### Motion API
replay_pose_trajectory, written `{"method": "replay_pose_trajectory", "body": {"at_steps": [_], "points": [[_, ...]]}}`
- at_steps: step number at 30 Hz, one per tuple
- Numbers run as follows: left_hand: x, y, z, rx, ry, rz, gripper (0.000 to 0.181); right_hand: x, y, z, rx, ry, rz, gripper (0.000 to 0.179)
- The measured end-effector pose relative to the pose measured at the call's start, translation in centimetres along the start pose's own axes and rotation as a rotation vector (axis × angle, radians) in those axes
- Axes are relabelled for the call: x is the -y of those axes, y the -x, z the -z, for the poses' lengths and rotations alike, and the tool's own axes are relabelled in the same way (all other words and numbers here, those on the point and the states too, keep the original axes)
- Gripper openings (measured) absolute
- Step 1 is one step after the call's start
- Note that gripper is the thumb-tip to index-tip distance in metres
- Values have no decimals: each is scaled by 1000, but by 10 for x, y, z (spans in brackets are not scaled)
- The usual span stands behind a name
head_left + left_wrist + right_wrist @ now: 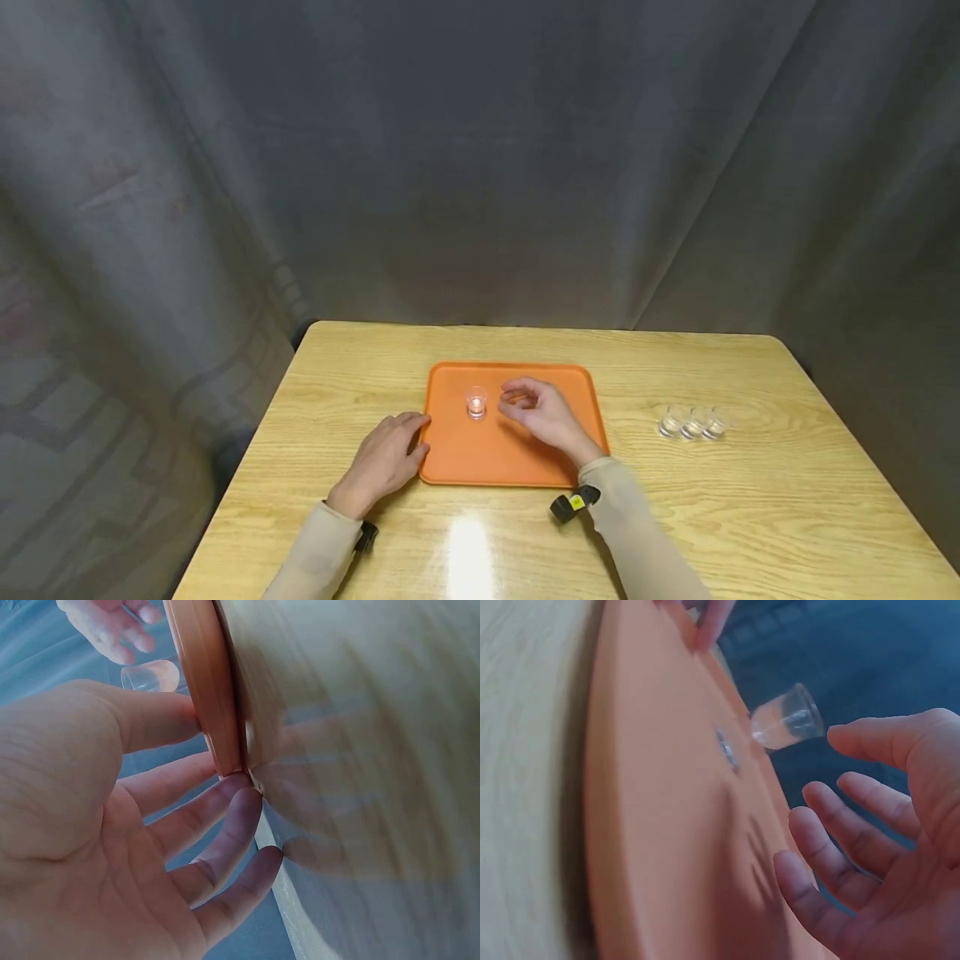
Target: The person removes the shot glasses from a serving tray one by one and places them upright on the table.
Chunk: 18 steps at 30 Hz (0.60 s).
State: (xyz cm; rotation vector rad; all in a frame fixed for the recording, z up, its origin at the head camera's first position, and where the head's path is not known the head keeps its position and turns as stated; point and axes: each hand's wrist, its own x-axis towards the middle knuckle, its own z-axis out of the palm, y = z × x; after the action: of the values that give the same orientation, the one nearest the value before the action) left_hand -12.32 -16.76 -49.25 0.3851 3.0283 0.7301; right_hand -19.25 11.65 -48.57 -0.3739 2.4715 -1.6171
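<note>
A small clear shot glass (476, 403) stands upright on the left part of an orange tray (487, 467). My right hand (547, 412) hovers over the tray just right of the glass, holding nothing. In the right wrist view its fingers (847, 840) are spread and loosely bent, with the thumb tip close to the glass (787, 718) but apart from it. At the tray's left edge, my left hand (386, 458) rests with thumb and fingertips against the rim (206, 682). The left wrist view shows its fingers (217, 855) loosely bent along that edge.
Several similar clear glasses (692, 423) stand close together on the wooden table (750, 492), right of the tray. A dark grey curtain (480, 167) hangs behind the table and along its sides.
</note>
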Motion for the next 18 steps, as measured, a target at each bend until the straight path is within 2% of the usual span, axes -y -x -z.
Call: {"method": "replay_pose_trajectory", "body": {"at_steps": [9, 18], "points": [[-1, 1, 1, 6, 5, 0, 45, -1, -6, -20, -44, 11, -30, 47], [-1, 0, 2, 7, 7, 6, 45, 6, -13, -32, -34, 35, 13, 44]]}}
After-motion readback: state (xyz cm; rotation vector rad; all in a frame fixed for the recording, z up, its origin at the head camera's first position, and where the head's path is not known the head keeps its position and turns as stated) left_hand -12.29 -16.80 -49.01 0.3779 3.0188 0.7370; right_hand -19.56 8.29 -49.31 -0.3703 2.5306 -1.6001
